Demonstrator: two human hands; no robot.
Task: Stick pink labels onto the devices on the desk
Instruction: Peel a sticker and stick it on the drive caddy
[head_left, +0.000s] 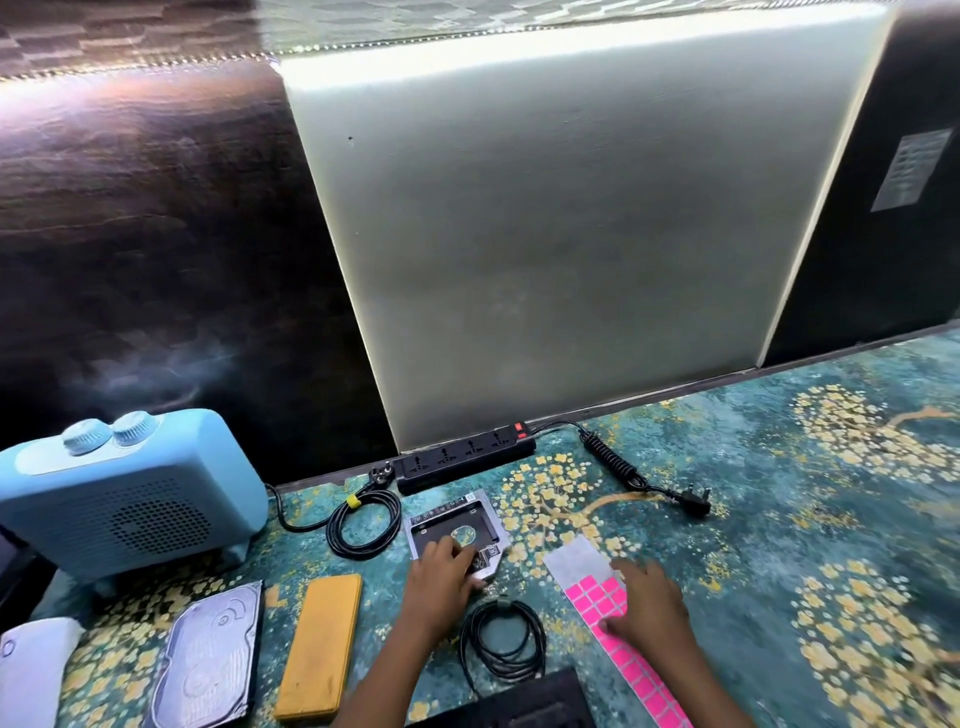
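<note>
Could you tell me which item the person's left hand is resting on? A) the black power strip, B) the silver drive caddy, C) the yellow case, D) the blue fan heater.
B: the left hand lies with its fingers spread on the silver drive caddy, while the right hand is on the pink label sheet.

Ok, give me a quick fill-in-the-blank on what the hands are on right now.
1. The silver drive caddy lies under the fingers of the ____ hand.
2. The stickers left on the label sheet under the right hand are ____.
3. The blue heater has ____ knobs on top.

Missing words: left; pink; two.
</note>
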